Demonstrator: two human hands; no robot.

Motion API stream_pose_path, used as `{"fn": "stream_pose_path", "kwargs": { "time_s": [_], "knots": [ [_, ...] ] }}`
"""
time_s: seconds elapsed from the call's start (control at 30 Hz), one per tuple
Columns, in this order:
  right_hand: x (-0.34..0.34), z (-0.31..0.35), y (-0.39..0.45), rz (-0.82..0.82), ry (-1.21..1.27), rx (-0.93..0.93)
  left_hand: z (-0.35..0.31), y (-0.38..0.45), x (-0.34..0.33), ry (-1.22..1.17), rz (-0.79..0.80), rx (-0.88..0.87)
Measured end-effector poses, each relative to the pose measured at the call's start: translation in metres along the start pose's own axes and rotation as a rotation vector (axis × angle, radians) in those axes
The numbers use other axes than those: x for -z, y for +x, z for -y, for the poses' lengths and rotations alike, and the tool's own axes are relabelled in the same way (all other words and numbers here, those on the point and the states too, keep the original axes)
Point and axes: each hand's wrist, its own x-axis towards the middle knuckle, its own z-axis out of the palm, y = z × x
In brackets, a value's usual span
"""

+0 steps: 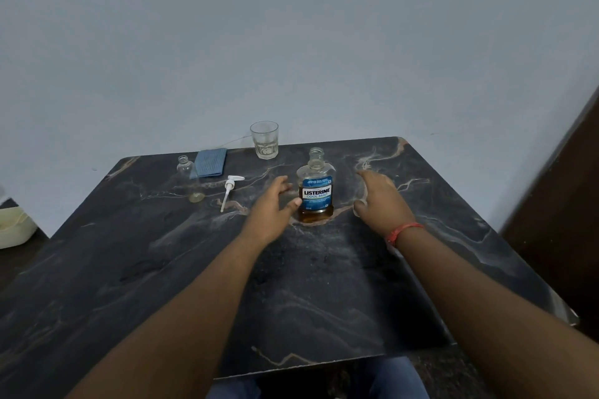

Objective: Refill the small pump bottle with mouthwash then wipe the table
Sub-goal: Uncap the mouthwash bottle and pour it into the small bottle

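Mouthwash bottle (315, 194) stands upright mid-table (324, 285), neck up, uncapped, btwn my hands. Left hand (270, 207) fingers spread beside it; right hand (381, 201) curled round something white (can't tell what).

Both forearms extended fwd, bare. Left hand (271, 207): fingers relaxed and slightly spread, thumb pointing right, palm facing inward, holding nothing. Right hand (381, 199): back up, fingers loosely curved fwd, something small and white at thumb, unclear if held. Red band (403, 232) on right wrist.
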Motion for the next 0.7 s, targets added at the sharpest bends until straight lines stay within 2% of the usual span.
{"fn": "stream_pose_path", "kwargs": {
  "time_s": [0.13, 0.23, 0.37, 0.53, 0.7],
  "knots": [
    [0.002, 0.015, 0.001, -0.167, 0.102, -0.022, 0.015, -0.012, 0.019, 0.288, -0.022, -0.030],
    [0.009, 0.035, 0.001, -0.303, 0.200, -0.033, 0.022, -0.020, 0.037, 0.432, -0.107, -0.098],
    [0.017, 0.071, -0.004, -0.396, 0.203, 0.062, 0.030, -0.030, 0.067, 0.645, -0.140, -0.162],
    [0.013, 0.122, -0.014, -0.394, 0.068, 0.283, 0.042, -0.045, 0.101, 0.731, -0.190, -0.067],
    [-0.021, 0.170, -0.024, -0.249, 0.012, 0.435, 0.058, -0.062, 0.130, 0.751, -0.227, 0.014]
  ]
}}
